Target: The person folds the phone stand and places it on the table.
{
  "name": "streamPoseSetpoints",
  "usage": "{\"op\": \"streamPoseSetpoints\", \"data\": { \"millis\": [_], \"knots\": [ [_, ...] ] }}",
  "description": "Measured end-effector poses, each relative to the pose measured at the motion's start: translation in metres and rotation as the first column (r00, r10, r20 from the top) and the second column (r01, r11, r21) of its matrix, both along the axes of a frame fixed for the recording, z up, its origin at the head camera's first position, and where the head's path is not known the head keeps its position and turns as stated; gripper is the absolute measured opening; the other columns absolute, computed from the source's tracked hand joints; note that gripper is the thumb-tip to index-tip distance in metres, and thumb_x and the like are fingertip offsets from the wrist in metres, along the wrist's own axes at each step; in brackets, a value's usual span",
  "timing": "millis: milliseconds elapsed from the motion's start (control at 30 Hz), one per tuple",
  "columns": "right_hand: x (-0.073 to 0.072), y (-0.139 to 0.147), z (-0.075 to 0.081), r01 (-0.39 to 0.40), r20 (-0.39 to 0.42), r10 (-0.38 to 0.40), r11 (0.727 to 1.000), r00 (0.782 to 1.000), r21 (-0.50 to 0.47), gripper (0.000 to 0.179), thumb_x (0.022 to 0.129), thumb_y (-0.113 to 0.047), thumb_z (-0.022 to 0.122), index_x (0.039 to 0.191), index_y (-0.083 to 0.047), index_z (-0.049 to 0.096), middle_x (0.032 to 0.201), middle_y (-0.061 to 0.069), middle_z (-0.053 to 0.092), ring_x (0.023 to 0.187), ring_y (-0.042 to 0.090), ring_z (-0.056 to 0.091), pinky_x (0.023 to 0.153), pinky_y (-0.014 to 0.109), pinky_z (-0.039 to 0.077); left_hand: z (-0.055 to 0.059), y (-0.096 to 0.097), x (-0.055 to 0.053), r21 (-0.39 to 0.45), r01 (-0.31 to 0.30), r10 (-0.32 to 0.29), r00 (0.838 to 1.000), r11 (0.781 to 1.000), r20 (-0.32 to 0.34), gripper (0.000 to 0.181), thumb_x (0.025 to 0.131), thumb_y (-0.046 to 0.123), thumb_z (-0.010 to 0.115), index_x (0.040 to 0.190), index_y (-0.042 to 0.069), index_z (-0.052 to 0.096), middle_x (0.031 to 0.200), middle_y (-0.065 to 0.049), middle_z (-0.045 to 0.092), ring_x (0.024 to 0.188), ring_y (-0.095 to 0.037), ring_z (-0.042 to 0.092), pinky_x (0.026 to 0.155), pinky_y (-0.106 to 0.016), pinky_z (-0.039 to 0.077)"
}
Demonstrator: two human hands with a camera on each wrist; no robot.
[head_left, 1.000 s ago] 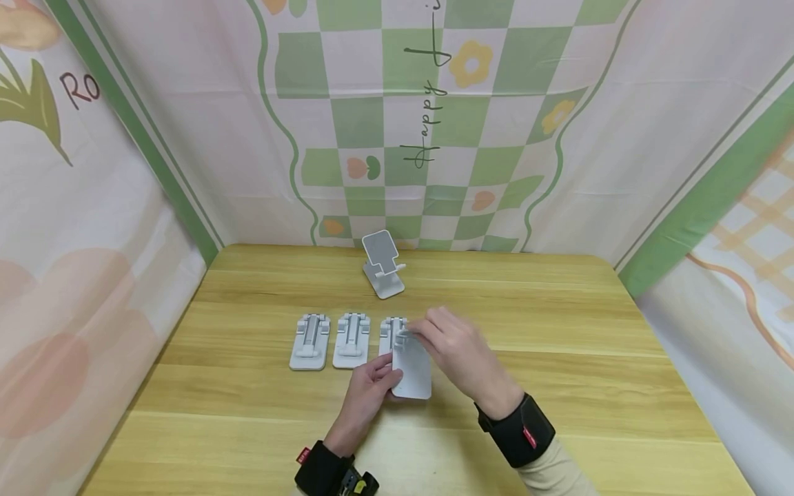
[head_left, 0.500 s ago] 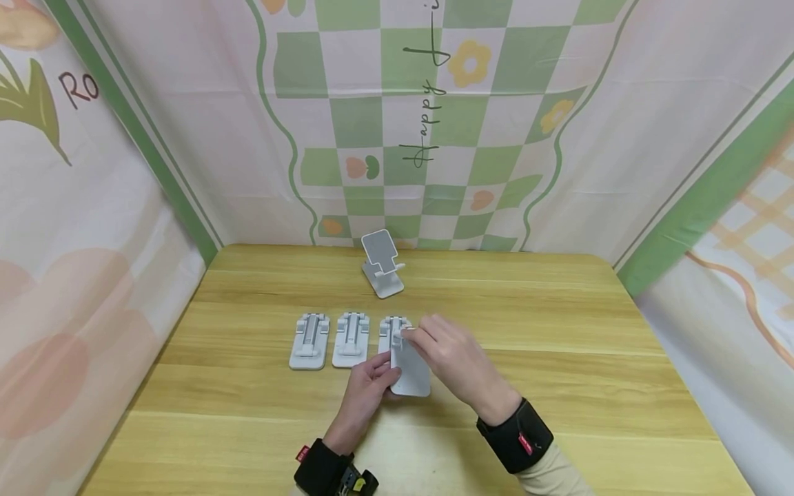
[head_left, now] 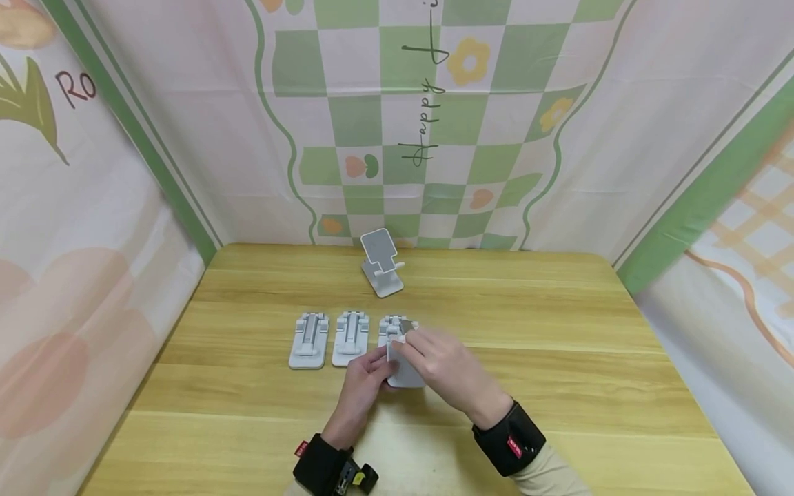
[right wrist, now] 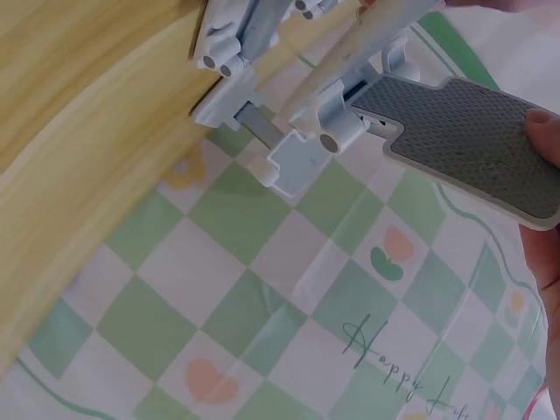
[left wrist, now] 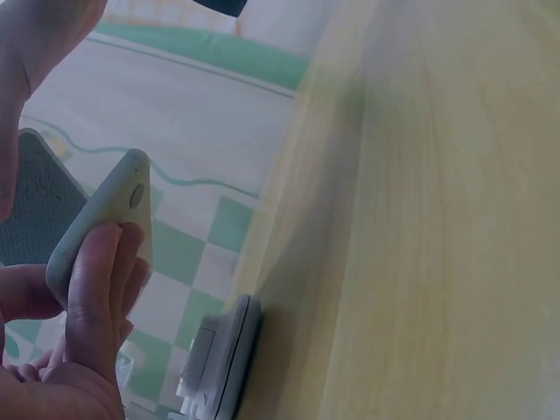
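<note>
My left hand (head_left: 362, 386) holds a white folding phone stand (head_left: 406, 374) by its flat base, just above the table. My right hand (head_left: 453, 368) pinches the stand's upper plate between thumb and fingers. In the right wrist view that plate shows a dark grey textured pad (right wrist: 464, 140) and stands folded out from the base at the hinge. The left wrist view shows my left fingers (left wrist: 92, 289) along the base's edge and the pad behind it. A third folded phone stand (head_left: 385, 329) lies partly hidden behind the held one.
Two folded phone stands (head_left: 309, 342) lie side by side to the left on the wooden table (head_left: 558, 344). Farther back, another phone stand (head_left: 380, 251) stands unfolded with its grey pad up. A printed cloth (head_left: 422, 124) hangs behind the table's far edge.
My right hand has shifted slightly toward me, bringing the plate round, and its grey pad now shows above the fingers. The held stand has tilted; its base looks shorter. The other stands stay put.
</note>
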State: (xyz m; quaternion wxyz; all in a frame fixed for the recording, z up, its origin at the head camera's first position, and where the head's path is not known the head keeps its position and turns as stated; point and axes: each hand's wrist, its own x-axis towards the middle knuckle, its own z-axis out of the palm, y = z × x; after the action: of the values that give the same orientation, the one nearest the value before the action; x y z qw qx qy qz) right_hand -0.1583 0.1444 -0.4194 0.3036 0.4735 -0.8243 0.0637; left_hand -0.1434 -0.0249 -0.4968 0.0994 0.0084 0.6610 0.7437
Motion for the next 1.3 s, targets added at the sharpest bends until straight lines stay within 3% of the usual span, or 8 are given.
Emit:
{"op": "streamPoseSetpoints", "data": {
  "millis": [333, 667, 900, 1100, 1300],
  "knots": [
    [0.0022, -0.0019, -0.0039, 0.001, -0.011, 0.0, 1.0, 1.0, 0.029, 0.029, 0.077, 0.001, 0.066, 0.104, -0.009, 0.069, 0.089, -0.002, 0.061, 0.085, 0.011, 0.058, 0.075, 0.023, 0.054, 0.002, -0.0021, 0.0005, -0.016, -0.018, 0.018, 0.999, 1.0, 0.03, 0.047, 0.09, 0.015, 0.059, 0.131, -0.007, 0.05, 0.112, -0.018, 0.067, 0.095, -0.017, 0.064, 0.069, -0.033, 0.057],
    [0.0032, -0.0034, -0.0062, 0.014, -0.046, -0.011, 0.998, 0.999, 0.066, 0.025, 0.08, -0.002, 0.062, 0.103, -0.01, 0.068, 0.09, -0.003, 0.06, 0.084, 0.01, 0.056, 0.072, 0.021, 0.053, 0.0049, -0.0027, 0.0021, 0.01, -0.009, 0.008, 0.999, 1.0, 0.033, 0.045, 0.093, 0.014, 0.055, 0.132, -0.008, 0.048, 0.114, -0.019, 0.066, 0.096, -0.019, 0.064, 0.075, -0.042, 0.056],
    [0.0035, -0.0029, -0.0073, 0.012, -0.021, -0.012, 0.999, 1.0, 0.03, 0.025, 0.077, -0.002, 0.067, 0.101, -0.011, 0.068, 0.088, -0.003, 0.061, 0.085, 0.01, 0.058, 0.077, 0.023, 0.053, 0.0039, -0.0022, 0.0027, 0.026, -0.015, 0.014, 0.999, 1.0, 0.044, 0.044, 0.093, 0.012, 0.054, 0.131, -0.009, 0.048, 0.112, -0.019, 0.067, 0.093, -0.018, 0.065, 0.069, -0.029, 0.057],
    [0.0014, -0.0046, -0.0073, -0.045, 0.003, 0.046, 0.991, 0.999, -0.127, 0.015, 0.083, -0.019, 0.069, 0.096, -0.012, 0.07, 0.085, -0.004, 0.062, 0.08, 0.01, 0.058, 0.071, 0.025, 0.054, 0.0043, -0.004, 0.0025, 0.051, -0.001, -0.001, 0.999, 0.999, 0.034, 0.043, 0.094, 0.012, 0.053, 0.132, -0.007, 0.048, 0.11, -0.018, 0.067, 0.092, -0.018, 0.065, 0.073, -0.034, 0.057],
    [-0.0012, -0.004, -0.0039, -0.055, 0.077, 0.09, 0.927, 0.993, -0.371, 0.018, 0.085, -0.025, 0.067, 0.095, -0.01, 0.07, 0.089, -0.002, 0.064, 0.081, 0.01, 0.058, 0.065, 0.024, 0.053, 0.0039, -0.0064, 0.0031, 0.028, -0.02, 0.019, 0.999, 0.999, 0.027, 0.047, 0.094, 0.012, 0.051, 0.137, -0.006, 0.044, 0.111, -0.017, 0.067, 0.092, -0.016, 0.064, 0.077, -0.044, 0.055]
  ]
}}
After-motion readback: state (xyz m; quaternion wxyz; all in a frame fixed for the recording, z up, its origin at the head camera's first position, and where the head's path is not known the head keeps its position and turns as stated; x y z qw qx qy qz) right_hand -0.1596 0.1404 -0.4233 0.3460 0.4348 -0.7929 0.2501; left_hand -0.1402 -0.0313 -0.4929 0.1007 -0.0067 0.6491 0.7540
